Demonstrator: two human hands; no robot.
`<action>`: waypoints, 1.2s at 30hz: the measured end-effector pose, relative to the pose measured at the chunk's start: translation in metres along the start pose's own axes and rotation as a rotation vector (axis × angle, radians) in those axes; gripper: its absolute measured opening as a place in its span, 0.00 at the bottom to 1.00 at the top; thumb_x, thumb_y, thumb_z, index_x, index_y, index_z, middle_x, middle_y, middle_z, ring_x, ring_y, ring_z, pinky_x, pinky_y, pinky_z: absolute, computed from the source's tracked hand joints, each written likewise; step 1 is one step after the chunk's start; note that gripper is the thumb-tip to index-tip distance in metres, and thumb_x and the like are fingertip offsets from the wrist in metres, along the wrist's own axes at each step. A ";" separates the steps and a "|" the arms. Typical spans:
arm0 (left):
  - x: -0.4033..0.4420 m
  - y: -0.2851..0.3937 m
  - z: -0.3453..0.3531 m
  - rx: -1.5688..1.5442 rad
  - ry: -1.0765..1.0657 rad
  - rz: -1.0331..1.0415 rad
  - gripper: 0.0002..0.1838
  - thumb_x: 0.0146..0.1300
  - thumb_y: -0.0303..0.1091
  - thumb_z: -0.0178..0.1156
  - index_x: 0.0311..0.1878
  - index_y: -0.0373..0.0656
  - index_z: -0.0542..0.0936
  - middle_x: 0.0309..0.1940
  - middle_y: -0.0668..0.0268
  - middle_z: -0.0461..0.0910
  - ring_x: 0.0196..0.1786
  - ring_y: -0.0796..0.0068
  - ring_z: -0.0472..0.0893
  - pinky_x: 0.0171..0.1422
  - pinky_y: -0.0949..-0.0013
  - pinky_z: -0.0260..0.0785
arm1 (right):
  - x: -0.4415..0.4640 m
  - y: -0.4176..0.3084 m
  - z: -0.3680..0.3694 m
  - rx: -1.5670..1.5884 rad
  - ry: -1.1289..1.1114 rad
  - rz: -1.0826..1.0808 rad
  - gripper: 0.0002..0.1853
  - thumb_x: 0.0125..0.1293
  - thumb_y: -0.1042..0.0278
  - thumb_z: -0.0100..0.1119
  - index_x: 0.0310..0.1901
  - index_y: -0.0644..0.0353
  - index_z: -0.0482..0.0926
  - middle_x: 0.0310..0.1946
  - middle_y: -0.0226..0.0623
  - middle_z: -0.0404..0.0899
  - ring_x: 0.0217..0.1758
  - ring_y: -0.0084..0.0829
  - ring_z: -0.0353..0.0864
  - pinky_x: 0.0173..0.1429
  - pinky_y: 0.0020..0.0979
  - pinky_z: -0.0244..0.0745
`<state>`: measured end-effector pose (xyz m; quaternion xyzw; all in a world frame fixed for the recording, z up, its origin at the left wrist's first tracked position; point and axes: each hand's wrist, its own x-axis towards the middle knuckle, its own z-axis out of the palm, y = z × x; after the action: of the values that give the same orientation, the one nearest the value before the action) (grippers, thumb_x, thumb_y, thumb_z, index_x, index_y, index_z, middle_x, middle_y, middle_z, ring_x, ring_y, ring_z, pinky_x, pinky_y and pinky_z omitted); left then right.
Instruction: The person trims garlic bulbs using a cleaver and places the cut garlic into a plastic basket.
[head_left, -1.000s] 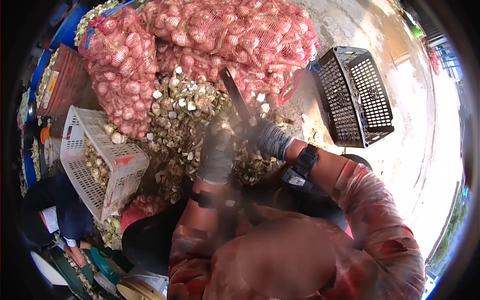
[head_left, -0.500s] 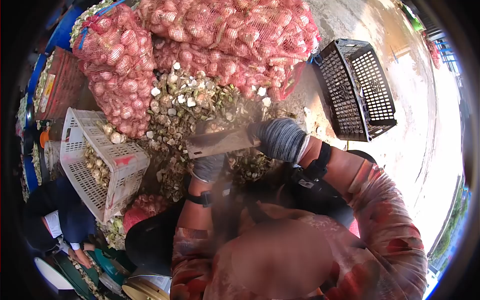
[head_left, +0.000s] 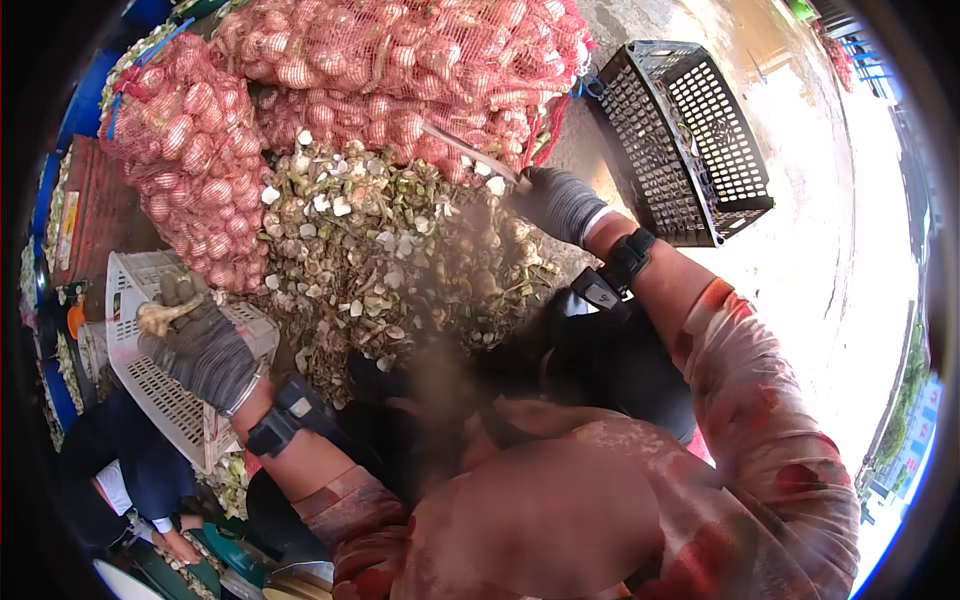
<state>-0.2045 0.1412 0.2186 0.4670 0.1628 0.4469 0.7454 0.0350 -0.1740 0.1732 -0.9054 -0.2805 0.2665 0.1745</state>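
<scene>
My left hand [head_left: 205, 350], in a grey glove, is over the white crate [head_left: 245, 325] at the left, its fingers round a garlic bulb [head_left: 157, 318] with a piece of stem. My right hand [head_left: 562, 203], also gloved, grips a cleaver [head_left: 470, 153] at the right of the heap; the blade points up and left, seen nearly edge-on. Between my hands spreads a heap of garlic trimmings [head_left: 370, 255]. The cleaver's handle is hidden inside my right glove, and my left hand covers much of the crate's inside.
Red mesh sacks of garlic [head_left: 400, 50] lie behind the heap, with another sack [head_left: 190, 150] upright at the left. A black crate [head_left: 685, 145] stands at the back right. At the lower left a co-worker [head_left: 125, 470] reaches into green containers.
My left hand has moved from the middle to the white crate, carrying the bulb. My right hand has drawn apart from it with the cleaver, whose blade has swung up. The view has shifted slightly.
</scene>
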 end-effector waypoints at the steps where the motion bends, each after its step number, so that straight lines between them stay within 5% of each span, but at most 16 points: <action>1: 0.005 -0.003 -0.007 0.018 0.116 -0.051 0.21 0.71 0.44 0.50 0.59 0.40 0.66 0.55 0.61 0.69 0.57 0.71 0.69 0.66 0.62 0.63 | 0.005 0.005 0.004 0.205 0.110 -0.044 0.19 0.62 0.53 0.57 0.37 0.65 0.79 0.27 0.52 0.80 0.34 0.51 0.81 0.41 0.42 0.75; 4: 0.024 -0.016 -0.010 0.073 0.448 -0.178 0.24 0.74 0.44 0.40 0.66 0.39 0.57 0.70 0.55 0.58 0.70 0.57 0.63 0.75 0.56 0.54 | -0.003 -0.015 -0.030 0.254 0.182 -0.135 0.22 0.62 0.48 0.59 0.36 0.65 0.78 0.26 0.53 0.79 0.34 0.51 0.82 0.39 0.43 0.74; 6: 0.000 -0.112 0.004 0.206 0.132 -0.390 0.26 0.71 0.47 0.49 0.65 0.40 0.64 0.56 0.51 0.74 0.53 0.61 0.76 0.63 0.59 0.69 | -0.007 -0.021 -0.038 0.346 0.212 -0.156 0.24 0.61 0.47 0.61 0.36 0.66 0.78 0.24 0.53 0.79 0.33 0.51 0.82 0.38 0.42 0.75; 8: -0.044 -0.206 0.036 0.397 -0.081 -0.698 0.17 0.68 0.43 0.56 0.52 0.42 0.79 0.43 0.60 0.82 0.44 0.70 0.80 0.54 0.66 0.73 | -0.002 -0.016 -0.030 0.445 0.261 -0.186 0.23 0.60 0.48 0.63 0.36 0.67 0.78 0.24 0.52 0.79 0.33 0.51 0.82 0.38 0.42 0.75; 9: -0.071 -0.253 0.043 0.530 -0.192 -0.627 0.13 0.67 0.38 0.58 0.50 0.41 0.80 0.40 0.61 0.82 0.42 0.70 0.80 0.52 0.66 0.72 | 0.006 -0.010 -0.022 0.382 0.253 -0.176 0.23 0.60 0.48 0.62 0.36 0.66 0.78 0.26 0.54 0.80 0.35 0.51 0.82 0.40 0.42 0.75; 13: -0.104 -0.313 0.101 1.780 -0.819 -0.597 0.25 0.66 0.54 0.49 0.52 0.43 0.80 0.47 0.53 0.81 0.52 0.57 0.80 0.55 0.60 0.70 | -0.006 -0.010 -0.036 0.247 0.196 -0.171 0.22 0.60 0.48 0.61 0.39 0.63 0.77 0.28 0.55 0.80 0.37 0.54 0.81 0.42 0.44 0.75; 16: -0.113 -0.324 0.115 1.783 -0.801 -0.365 0.29 0.65 0.59 0.45 0.51 0.44 0.80 0.48 0.54 0.81 0.51 0.56 0.80 0.56 0.58 0.70 | 0.003 0.010 -0.015 0.412 0.217 -0.156 0.22 0.60 0.48 0.60 0.40 0.63 0.76 0.29 0.55 0.80 0.38 0.55 0.80 0.43 0.46 0.74; 18: -0.113 -0.295 0.141 2.149 -0.855 -0.632 0.27 0.65 0.57 0.46 0.51 0.46 0.80 0.49 0.55 0.80 0.51 0.60 0.80 0.58 0.60 0.69 | 0.002 0.007 -0.018 0.472 0.161 -0.149 0.22 0.60 0.49 0.60 0.41 0.62 0.76 0.29 0.54 0.80 0.38 0.55 0.80 0.43 0.46 0.74; 22: -0.117 -0.335 0.045 1.363 -0.707 -0.482 0.24 0.66 0.53 0.49 0.53 0.44 0.78 0.49 0.56 0.80 0.50 0.61 0.80 0.55 0.61 0.70 | -0.001 -0.001 -0.021 0.166 -0.051 -0.079 0.20 0.60 0.51 0.60 0.44 0.59 0.78 0.31 0.52 0.81 0.40 0.52 0.81 0.44 0.46 0.75; 24: -0.105 -0.279 0.050 1.046 -0.635 -0.459 0.22 0.63 0.47 0.56 0.54 0.44 0.76 0.49 0.56 0.79 0.50 0.60 0.79 0.54 0.60 0.71 | -0.001 -0.003 -0.007 0.094 -0.111 -0.142 0.19 0.59 0.51 0.60 0.44 0.58 0.78 0.31 0.51 0.81 0.40 0.51 0.82 0.44 0.46 0.75; 26: -0.085 -0.213 0.065 1.209 -0.876 -0.095 0.21 0.60 0.42 0.60 0.54 0.42 0.76 0.50 0.57 0.78 0.53 0.57 0.77 0.56 0.59 0.70 | 0.001 -0.018 0.002 -0.102 -0.263 -0.177 0.17 0.59 0.52 0.60 0.43 0.55 0.79 0.31 0.49 0.81 0.39 0.51 0.82 0.43 0.46 0.76; 28: -0.081 -0.197 0.052 1.281 -0.872 -0.226 0.20 0.59 0.39 0.61 0.53 0.42 0.76 0.50 0.57 0.78 0.53 0.57 0.77 0.56 0.58 0.70 | -0.005 -0.030 0.014 -0.089 -0.187 -0.329 0.17 0.59 0.52 0.59 0.43 0.54 0.79 0.31 0.49 0.81 0.39 0.50 0.82 0.43 0.45 0.76; 31: -0.092 -0.168 0.034 1.498 -0.940 -0.034 0.18 0.61 0.35 0.62 0.52 0.38 0.76 0.47 0.58 0.79 0.50 0.62 0.78 0.55 0.61 0.70 | -0.006 -0.013 0.026 -0.053 -0.174 -0.408 0.17 0.59 0.51 0.58 0.42 0.54 0.81 0.30 0.48 0.81 0.38 0.49 0.82 0.43 0.45 0.76; 33: -0.090 -0.148 0.025 0.548 -0.144 -0.788 0.15 0.66 0.35 0.58 0.52 0.36 0.76 0.43 0.59 0.79 0.46 0.70 0.77 0.52 0.66 0.70 | 0.026 0.046 0.061 -0.469 -0.366 -0.707 0.17 0.60 0.50 0.57 0.39 0.54 0.83 0.28 0.46 0.81 0.37 0.48 0.82 0.43 0.46 0.76; 35: -0.088 -0.135 0.018 0.765 -0.181 -0.525 0.14 0.69 0.35 0.55 0.51 0.34 0.75 0.41 0.60 0.78 0.44 0.74 0.75 0.49 0.67 0.70 | 0.016 0.039 0.042 -0.444 -0.490 -0.266 0.16 0.60 0.51 0.56 0.36 0.55 0.84 0.30 0.45 0.82 0.37 0.48 0.82 0.44 0.46 0.76; 36: -0.088 -0.133 0.016 0.884 -0.212 -0.441 0.16 0.68 0.34 0.56 0.54 0.36 0.74 0.43 0.60 0.77 0.43 0.72 0.75 0.49 0.67 0.70 | 0.017 0.031 0.045 -0.461 -0.441 -0.293 0.19 0.61 0.47 0.56 0.40 0.53 0.83 0.34 0.46 0.83 0.38 0.45 0.83 0.45 0.44 0.76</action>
<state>-0.1739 0.0387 0.0989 0.7354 0.3547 0.1175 0.5652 0.0335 -0.1803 0.1166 -0.7919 -0.4911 0.3574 -0.0630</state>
